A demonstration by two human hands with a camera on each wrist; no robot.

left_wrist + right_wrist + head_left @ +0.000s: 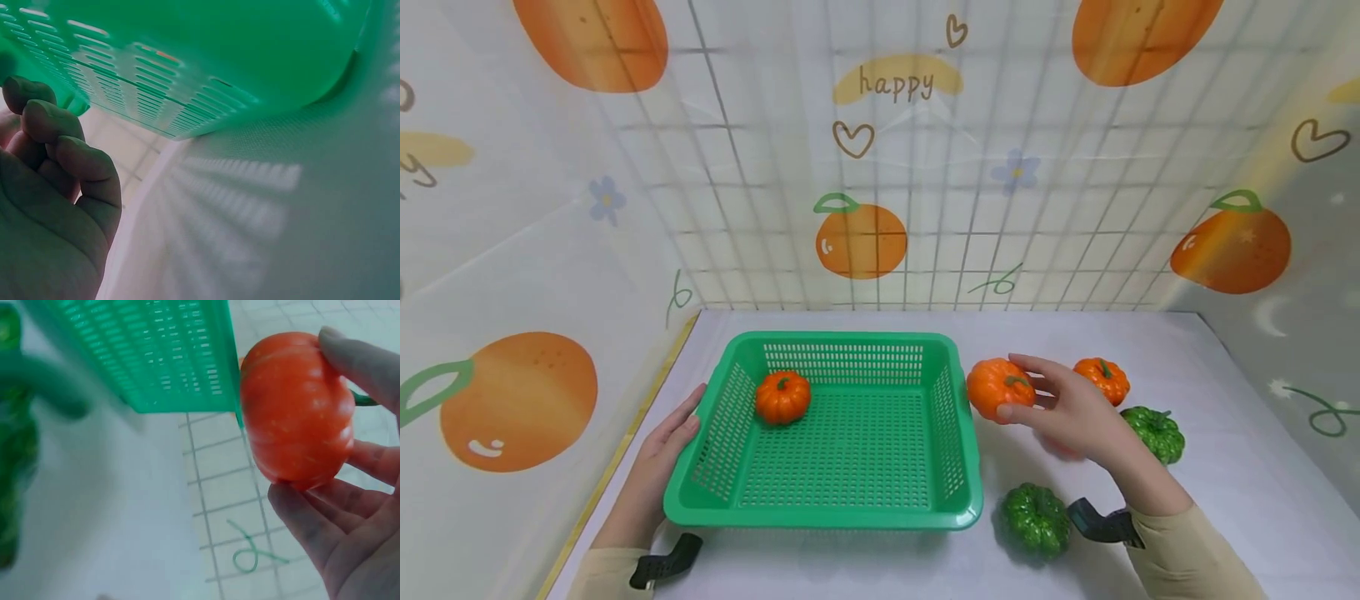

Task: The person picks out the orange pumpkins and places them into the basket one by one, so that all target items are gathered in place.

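mid-carry, i judge: my part-curled right hand point(1078, 414) pinches 1 orange pumpkin point(995, 389) right of centre, beside the green basket point(820, 517); next probably calls for clearing its rim. my left hand's point(662, 443) grip i can't tell.
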